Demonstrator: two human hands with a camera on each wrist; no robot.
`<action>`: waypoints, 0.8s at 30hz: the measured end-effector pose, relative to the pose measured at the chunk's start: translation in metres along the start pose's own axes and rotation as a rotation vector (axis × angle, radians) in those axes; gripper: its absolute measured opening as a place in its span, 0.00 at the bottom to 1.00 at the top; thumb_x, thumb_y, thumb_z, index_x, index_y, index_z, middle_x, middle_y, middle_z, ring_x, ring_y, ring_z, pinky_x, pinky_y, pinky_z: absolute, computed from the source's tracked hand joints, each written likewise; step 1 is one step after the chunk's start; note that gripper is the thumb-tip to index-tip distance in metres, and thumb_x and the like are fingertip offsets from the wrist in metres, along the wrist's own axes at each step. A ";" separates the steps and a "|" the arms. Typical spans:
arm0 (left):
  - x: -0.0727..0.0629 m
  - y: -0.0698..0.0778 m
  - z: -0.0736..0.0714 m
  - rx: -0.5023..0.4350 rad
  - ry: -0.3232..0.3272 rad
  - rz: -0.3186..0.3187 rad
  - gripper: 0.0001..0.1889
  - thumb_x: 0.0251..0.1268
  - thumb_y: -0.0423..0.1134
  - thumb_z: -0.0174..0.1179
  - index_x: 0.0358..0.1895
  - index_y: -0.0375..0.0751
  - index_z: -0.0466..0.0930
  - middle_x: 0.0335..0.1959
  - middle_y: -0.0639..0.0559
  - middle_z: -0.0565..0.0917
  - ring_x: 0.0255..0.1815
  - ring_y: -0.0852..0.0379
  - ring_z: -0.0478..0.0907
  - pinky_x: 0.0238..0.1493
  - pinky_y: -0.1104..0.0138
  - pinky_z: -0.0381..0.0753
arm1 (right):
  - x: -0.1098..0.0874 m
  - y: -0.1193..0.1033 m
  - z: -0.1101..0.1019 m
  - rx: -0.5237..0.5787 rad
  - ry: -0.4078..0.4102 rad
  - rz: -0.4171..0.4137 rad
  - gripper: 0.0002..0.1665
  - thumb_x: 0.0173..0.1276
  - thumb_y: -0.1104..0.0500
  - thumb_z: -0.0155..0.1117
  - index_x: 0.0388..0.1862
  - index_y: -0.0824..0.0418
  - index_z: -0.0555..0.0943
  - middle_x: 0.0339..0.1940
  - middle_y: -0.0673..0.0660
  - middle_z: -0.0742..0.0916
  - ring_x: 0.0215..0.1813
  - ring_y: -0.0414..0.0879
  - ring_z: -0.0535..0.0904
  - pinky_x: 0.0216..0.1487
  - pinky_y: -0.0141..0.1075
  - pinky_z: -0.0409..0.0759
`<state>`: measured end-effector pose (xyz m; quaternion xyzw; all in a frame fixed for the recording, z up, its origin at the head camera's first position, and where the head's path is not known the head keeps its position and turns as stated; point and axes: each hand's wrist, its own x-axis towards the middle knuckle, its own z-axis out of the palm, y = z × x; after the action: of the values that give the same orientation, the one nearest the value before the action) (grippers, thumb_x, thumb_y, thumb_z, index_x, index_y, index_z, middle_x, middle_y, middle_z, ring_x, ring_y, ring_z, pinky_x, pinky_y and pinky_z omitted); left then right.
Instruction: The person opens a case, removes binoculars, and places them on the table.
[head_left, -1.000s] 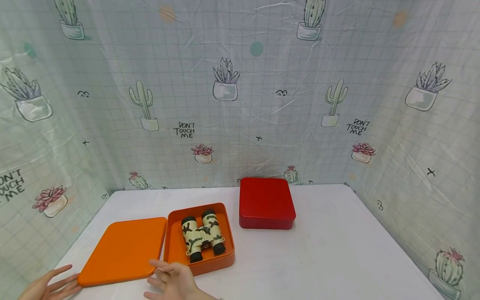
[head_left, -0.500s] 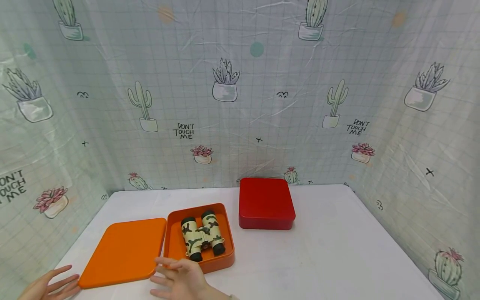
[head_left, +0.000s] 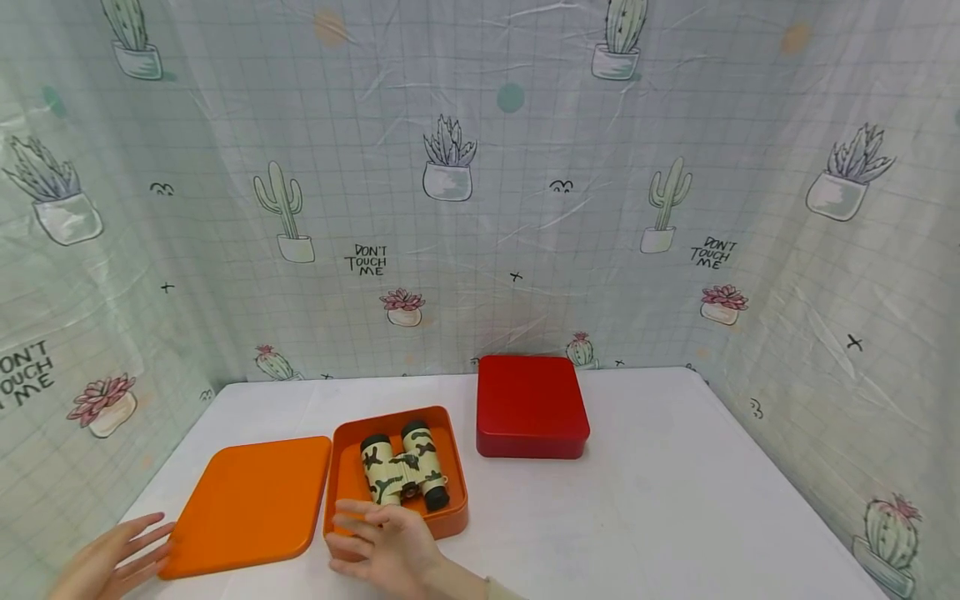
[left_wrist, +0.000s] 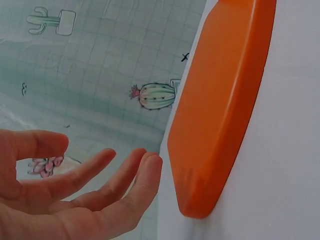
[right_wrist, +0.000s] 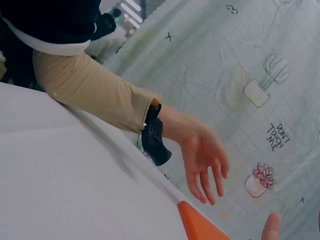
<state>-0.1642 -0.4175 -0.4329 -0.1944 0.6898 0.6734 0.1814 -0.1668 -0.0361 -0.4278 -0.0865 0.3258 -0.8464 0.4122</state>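
Note:
An orange lid [head_left: 243,504] lies flat on the left of the white table. Beside it, the open orange box [head_left: 450,527] holds camouflage binoculars [head_left: 405,467]. My left hand [head_left: 112,558] is at the lid's near left corner. Its fingers are loosely bent and hold nothing; the left wrist view shows a gap between that hand [left_wrist: 95,200] and the lid [left_wrist: 215,110]. My right hand [head_left: 390,546] hovers in front of the box's near side, fingers spread and holding nothing. It hides the box's near left corner and part of the binoculars; I cannot tell whether it touches the box.
A closed red box [head_left: 532,408] stands at the back middle of the white table [head_left: 660,500]. A cactus-print curtain [head_left: 487,208] surrounds the back and both sides. In the right wrist view, a black camera [right_wrist: 156,142] sits on the left wrist beside a beige sleeve [right_wrist: 95,90].
My right hand has moved right, from the lid's near right corner to in front of the orange box. My left hand has shifted slightly right and up. Lid, boxes and binoculars have stayed put.

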 end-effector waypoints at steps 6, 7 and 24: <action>-0.012 0.009 0.024 0.067 -0.074 0.114 0.26 0.67 0.54 0.38 0.60 0.40 0.60 0.38 0.66 0.77 0.38 0.67 0.79 0.48 0.62 0.78 | -0.006 -0.011 -0.008 -0.063 0.032 -0.028 0.30 0.63 0.54 0.41 0.64 0.61 0.63 0.69 0.62 0.61 0.67 0.55 0.61 0.69 0.49 0.54; -0.013 0.009 0.028 0.065 -0.094 0.125 0.20 0.68 0.52 0.37 0.55 0.45 0.65 0.38 0.68 0.76 0.38 0.68 0.78 0.48 0.63 0.78 | -0.007 -0.013 -0.009 -0.074 0.036 -0.034 0.30 0.63 0.54 0.41 0.64 0.61 0.62 0.69 0.62 0.61 0.67 0.55 0.61 0.69 0.48 0.55; -0.021 0.010 0.073 0.060 -0.067 0.362 0.11 0.69 0.49 0.39 0.37 0.68 0.72 0.35 0.74 0.79 0.38 0.71 0.79 0.41 0.69 0.80 | -0.020 -0.036 -0.025 -0.120 0.114 -0.066 0.33 0.64 0.53 0.42 0.67 0.65 0.57 0.69 0.64 0.60 0.65 0.53 0.66 0.68 0.46 0.58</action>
<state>-0.1522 -0.3441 -0.4152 -0.0392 0.7269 0.6803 0.0858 -0.1869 0.0072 -0.4222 -0.0732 0.3960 -0.8420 0.3589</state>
